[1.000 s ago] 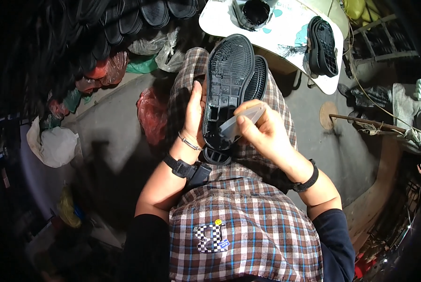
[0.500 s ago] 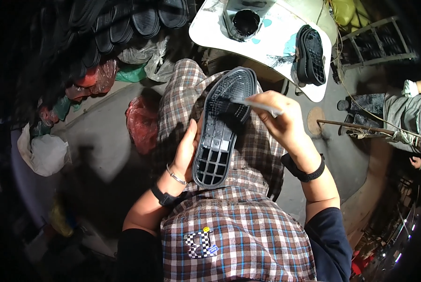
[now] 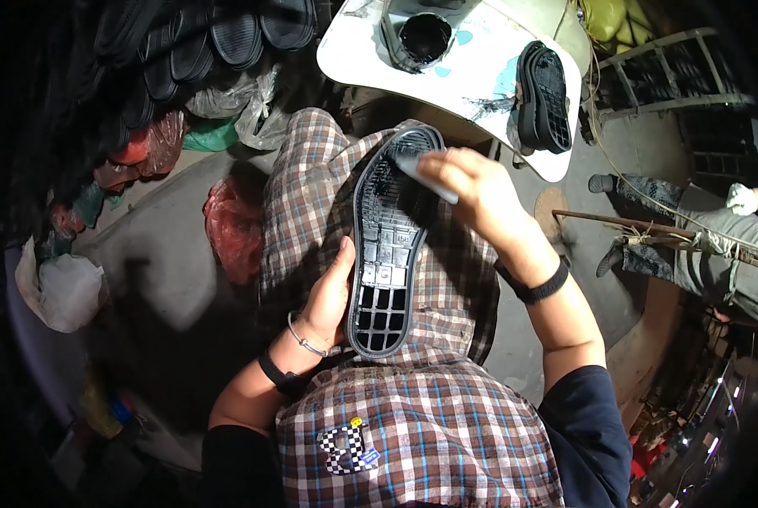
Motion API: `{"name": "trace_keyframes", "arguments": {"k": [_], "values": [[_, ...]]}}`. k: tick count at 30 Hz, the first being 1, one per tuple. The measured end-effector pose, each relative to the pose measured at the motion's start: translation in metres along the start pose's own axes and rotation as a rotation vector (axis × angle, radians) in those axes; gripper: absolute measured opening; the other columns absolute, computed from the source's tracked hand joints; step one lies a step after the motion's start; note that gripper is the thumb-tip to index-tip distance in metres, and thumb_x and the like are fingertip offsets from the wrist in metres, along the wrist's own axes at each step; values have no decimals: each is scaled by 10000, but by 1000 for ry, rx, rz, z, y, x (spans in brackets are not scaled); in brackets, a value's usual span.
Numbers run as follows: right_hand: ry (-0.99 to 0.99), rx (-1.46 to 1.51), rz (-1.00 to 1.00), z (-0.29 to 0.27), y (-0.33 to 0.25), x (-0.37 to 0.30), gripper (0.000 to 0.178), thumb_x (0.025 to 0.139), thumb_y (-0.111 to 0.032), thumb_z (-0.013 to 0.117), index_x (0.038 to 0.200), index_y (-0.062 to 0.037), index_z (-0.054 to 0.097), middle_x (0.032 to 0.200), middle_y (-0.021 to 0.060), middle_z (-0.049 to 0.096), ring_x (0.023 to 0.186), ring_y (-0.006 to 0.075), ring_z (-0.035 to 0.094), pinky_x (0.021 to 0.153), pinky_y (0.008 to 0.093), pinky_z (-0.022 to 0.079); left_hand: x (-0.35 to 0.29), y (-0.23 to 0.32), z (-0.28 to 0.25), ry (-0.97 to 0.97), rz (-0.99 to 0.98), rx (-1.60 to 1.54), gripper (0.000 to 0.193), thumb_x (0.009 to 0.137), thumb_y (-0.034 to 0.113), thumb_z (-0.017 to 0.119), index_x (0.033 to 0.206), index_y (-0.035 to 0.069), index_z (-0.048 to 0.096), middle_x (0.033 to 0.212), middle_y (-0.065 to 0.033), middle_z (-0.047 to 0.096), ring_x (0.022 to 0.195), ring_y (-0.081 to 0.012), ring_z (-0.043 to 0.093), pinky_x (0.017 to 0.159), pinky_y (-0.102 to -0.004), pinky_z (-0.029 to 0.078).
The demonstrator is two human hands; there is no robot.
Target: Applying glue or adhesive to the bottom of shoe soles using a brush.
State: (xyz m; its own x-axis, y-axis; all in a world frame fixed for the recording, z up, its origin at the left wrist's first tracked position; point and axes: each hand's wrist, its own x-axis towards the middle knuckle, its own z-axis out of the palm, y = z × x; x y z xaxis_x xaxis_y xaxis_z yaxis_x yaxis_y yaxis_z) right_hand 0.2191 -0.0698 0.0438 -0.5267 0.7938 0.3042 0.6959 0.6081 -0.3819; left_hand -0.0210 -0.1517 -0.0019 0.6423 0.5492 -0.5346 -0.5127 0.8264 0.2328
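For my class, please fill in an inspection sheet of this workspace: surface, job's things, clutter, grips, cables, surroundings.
Surface: white table, with dark smears.
Job's things: black shoe sole; pale flat tool; stacked soles on the table.
Clutter: red plastic bag on the floor; white bag at left.
Grips: left grip holds the shoe sole's left side; right grip holds the tool over its far end, contact unclear.
Cables: thin cord at right, type unclear.
Surroundings: metal rack; another person, right.

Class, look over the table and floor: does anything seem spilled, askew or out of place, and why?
Black streaks mark the white table beside the stacked soles; they look like smears, odd against its pale top. A crumpled red bag also lies loose on the floor.
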Motion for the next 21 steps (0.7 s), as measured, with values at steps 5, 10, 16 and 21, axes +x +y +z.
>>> {"name": "trace_keyframes", "arguments": {"k": [5,10,16,21], "values": [[50,-43,48,-2,4,-1,448,621,53,641,1050,-72,608,1001,83,645,898,297,643,751,363,547,-4,4,10,-46,-20,4,666,1016,512,237,1392,-15,397,1321,-173,541,1091,-223,606,932,-340,509],[26,-102,105,0,4,4,430,641,54,632,1050,-76,604,1001,82,642,879,300,640,748,367,545,-1,-2,6,-38,-11,16,642,1021,496,240,1385,-6,408,1306,-140,555,1097,-209,602,942,-341,502],[24,-117,83,-1,-5,0,387,656,46,614,1023,-76,605,1004,64,643,873,279,637,732,350,541,-2,-8,9,-44,22,80,632,1019,498,256,1382,5,415,1293,-120,560,1115,-198,590,963,-344,486],[24,-144,167,2,1,5,350,692,71,586,1010,-72,608,962,81,636,852,285,639,724,364,536,-2,-9,17,-21,121,207,625,1019,496,274,1381,6,411,1291,-125,559,1125,-199,583,975,-345,474]]}}
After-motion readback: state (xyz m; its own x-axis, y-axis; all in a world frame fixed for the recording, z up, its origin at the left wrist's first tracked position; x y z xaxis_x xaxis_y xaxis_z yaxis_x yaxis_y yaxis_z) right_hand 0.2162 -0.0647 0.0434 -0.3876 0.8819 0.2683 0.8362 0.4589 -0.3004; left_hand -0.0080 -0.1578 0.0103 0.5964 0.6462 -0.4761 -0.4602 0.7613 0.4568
